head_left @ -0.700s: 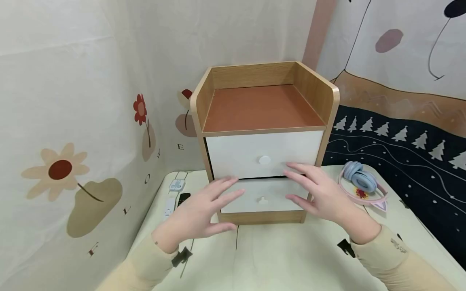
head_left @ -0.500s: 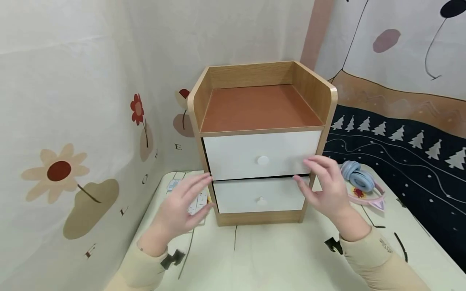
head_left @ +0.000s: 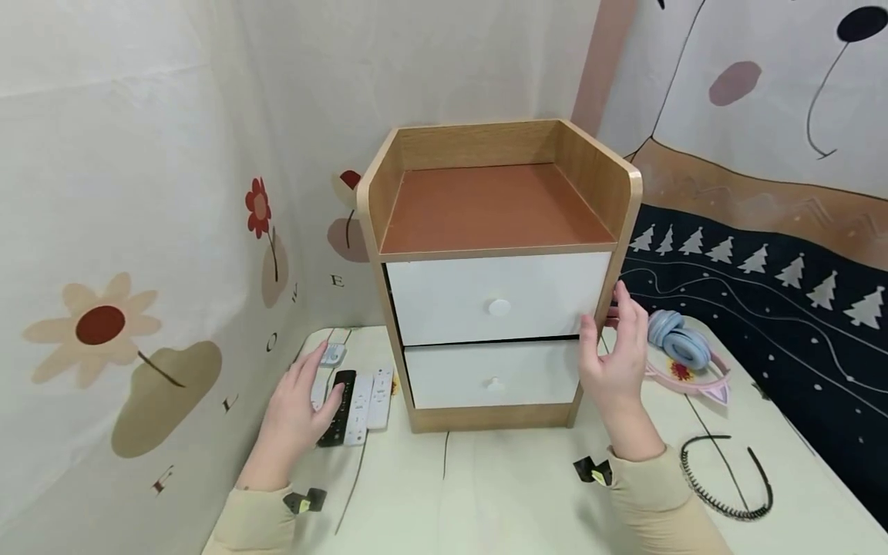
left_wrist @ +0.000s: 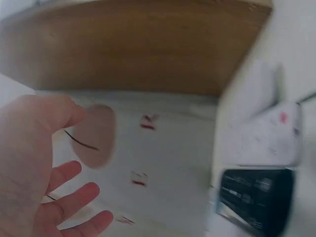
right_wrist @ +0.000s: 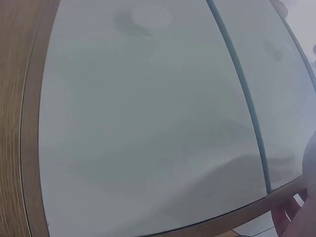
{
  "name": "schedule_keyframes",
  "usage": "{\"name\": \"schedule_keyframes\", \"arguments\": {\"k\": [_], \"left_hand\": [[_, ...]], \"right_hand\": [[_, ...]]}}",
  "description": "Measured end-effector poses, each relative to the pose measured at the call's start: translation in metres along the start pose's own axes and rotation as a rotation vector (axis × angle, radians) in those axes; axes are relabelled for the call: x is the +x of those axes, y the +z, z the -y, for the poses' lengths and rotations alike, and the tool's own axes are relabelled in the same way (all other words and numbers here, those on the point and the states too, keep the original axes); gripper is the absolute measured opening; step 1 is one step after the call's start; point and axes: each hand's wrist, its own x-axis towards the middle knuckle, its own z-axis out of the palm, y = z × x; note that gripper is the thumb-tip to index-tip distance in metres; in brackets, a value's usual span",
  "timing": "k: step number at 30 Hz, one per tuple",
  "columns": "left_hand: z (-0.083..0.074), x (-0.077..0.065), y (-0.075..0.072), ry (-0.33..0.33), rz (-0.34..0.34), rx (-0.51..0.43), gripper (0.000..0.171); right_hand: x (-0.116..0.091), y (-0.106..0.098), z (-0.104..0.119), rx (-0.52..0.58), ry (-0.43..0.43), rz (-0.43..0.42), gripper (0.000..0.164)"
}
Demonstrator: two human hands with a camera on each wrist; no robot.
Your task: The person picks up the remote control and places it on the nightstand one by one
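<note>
A small wood-framed cabinet (head_left: 494,420) stands on the table with two white drawers, an upper drawer (head_left: 444,301) and a lower drawer (head_left: 444,378), both pushed in, each with a round white knob. At its right front edge is my right hand (head_left: 620,362), thumb in front and fingers along the side; whether it touches the wood I cannot tell. To the left, my left hand (head_left: 294,408) hovers with fingers spread, holding nothing. Beside it lie a black remote control (head_left: 338,408) and white remote controls (head_left: 379,399). The left wrist view shows the cabinet's wooden side (left_wrist: 148,49).
A light-blue small device (head_left: 334,354) lies behind the remotes. On the right are blue headphones (head_left: 683,343), a pink cat-ear headband (head_left: 714,389) and a black headband (head_left: 728,509). Patterned cloth walls (head_left: 139,154) enclose the table (head_left: 499,493) at left and back.
From in front of the drawers, my left hand has moved left beside the remotes. My right hand has shifted right to the cabinet's side edge, and its arm uncovers the black headband.
</note>
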Motion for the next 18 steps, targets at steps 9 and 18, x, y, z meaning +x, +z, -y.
{"name": "schedule_keyframes", "arguments": {"k": [9,18], "left_hand": [[0.029,-0.018,0.016,-0.253,0.139,0.034,0.079],[0.058,-0.035,0.031,-0.38,0.249,0.068,0.072]], "right_hand": [[-0.006,0.007,-0.003,-0.029,0.089,-0.023,0.058],[-0.014,0.003,-0.009,-0.064,0.078,-0.023,0.054]]}}
